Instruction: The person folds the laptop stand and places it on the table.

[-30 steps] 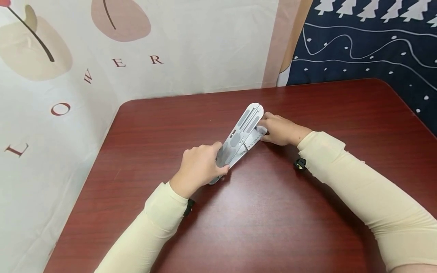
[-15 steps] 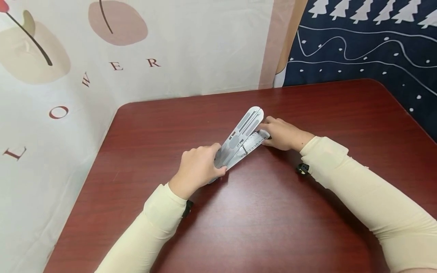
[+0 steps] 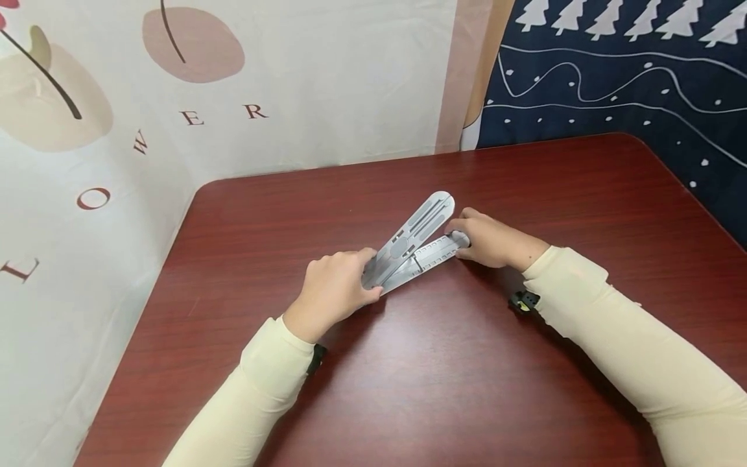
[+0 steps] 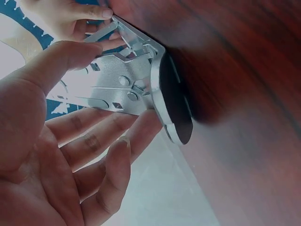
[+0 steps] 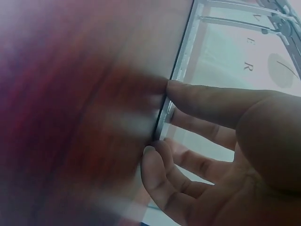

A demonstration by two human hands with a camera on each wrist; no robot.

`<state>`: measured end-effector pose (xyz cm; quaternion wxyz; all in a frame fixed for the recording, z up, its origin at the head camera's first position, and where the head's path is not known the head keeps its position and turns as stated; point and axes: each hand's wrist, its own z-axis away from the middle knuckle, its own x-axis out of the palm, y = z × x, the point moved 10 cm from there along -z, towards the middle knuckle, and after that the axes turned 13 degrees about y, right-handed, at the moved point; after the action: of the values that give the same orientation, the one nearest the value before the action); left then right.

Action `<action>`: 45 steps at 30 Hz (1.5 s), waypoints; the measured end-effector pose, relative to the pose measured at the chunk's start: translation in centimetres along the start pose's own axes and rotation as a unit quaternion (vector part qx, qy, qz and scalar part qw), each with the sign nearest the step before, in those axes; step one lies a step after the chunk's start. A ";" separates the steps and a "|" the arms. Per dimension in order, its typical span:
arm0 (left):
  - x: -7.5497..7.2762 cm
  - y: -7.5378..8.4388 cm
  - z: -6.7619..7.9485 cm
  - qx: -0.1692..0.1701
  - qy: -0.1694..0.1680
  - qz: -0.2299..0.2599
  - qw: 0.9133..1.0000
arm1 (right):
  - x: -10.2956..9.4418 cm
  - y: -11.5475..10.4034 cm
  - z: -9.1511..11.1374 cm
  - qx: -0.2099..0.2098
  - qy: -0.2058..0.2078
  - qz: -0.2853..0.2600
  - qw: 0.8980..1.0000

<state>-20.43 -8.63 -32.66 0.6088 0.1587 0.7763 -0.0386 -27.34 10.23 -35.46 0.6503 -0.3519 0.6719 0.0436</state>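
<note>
A silver folding laptop stand point(image 3: 401, 248) is held over the table, its two long plates spread apart in a narrow V. My left hand point(image 3: 334, 288) grips the near end, where the plates meet, with thumb on one side and fingers on the other. At the far end of the lower plate point(image 3: 438, 253), my right hand point(image 3: 495, 241) pinches the rounded tip. Metal rivets and a dark pad point(image 4: 176, 101) on the stand's end show in the left wrist view. In the right wrist view, thumb and fingers hold the lower plate's edge point(image 5: 184, 59) close to the tabletop.
The reddish-brown wooden table point(image 3: 455, 389) extends around both hands. Behind it hang a white printed cloth point(image 3: 327, 78) and a dark blue cloth point(image 3: 583, 84) with trees. A small black device point(image 3: 523, 301) sits under the right wrist, another point(image 3: 317, 359) under the left.
My right hand has moved to the right and down with the lower plate, widening the gap between the plates. The left hand keeps its grip on the near end. The head view has shifted slightly.
</note>
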 end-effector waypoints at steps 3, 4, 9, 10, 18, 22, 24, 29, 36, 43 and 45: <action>0.0 0.1 0.0 0.005 0.001 0.003 1.000 | 0.0 0.2 0.4 0.010 -0.002 -0.007 1.000; 0.0 0.1 0.0 0.007 0.001 0.003 1.000 | 0.1 0.3 0.5 0.015 -0.005 -0.008 1.000; 0.1 0.2 0.1 0.014 -0.004 0.009 1.000 | 0.1 0.8 1.3 0.034 -0.011 -0.019 0.999; 0.1 0.3 0.1 0.015 -0.006 0.009 1.000 | 0.1 0.9 1.4 0.035 -0.009 -0.021 0.999; 0.1 0.4 -0.1 0.020 -0.020 0.018 0.999 | 0.0 1.1 2.3 0.042 -0.005 -0.040 0.998; 0.2 0.4 -0.1 0.023 -0.026 0.021 0.999 | 0.0 1.1 2.4 0.042 -0.002 -0.046 0.998; 0.2 0.4 -0.2 0.027 -0.027 0.022 0.999 | 0.0 1.1 2.5 0.041 -0.001 -0.047 0.998; 0.1 0.5 -0.2 0.034 -0.025 0.024 0.999 | -0.1 1.2 2.6 0.038 0.002 -0.049 0.998; 0.1 0.5 -0.2 0.038 -0.026 0.026 0.999 | -0.1 1.1 2.7 0.032 -0.003 -0.051 0.998; 0.2 0.3 -0.2 0.032 -0.033 0.025 0.999 | -0.1 1.1 2.7 0.033 -0.009 -0.047 0.998; 0.3 0.3 -0.2 0.030 -0.036 0.027 0.999 | -0.1 1.1 2.7 0.033 -0.009 -0.047 0.998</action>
<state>-20.56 -8.26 -32.85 0.6319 0.1963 0.7480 -0.0513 -25.62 12.47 -36.23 0.6690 -0.3609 0.6497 -0.0055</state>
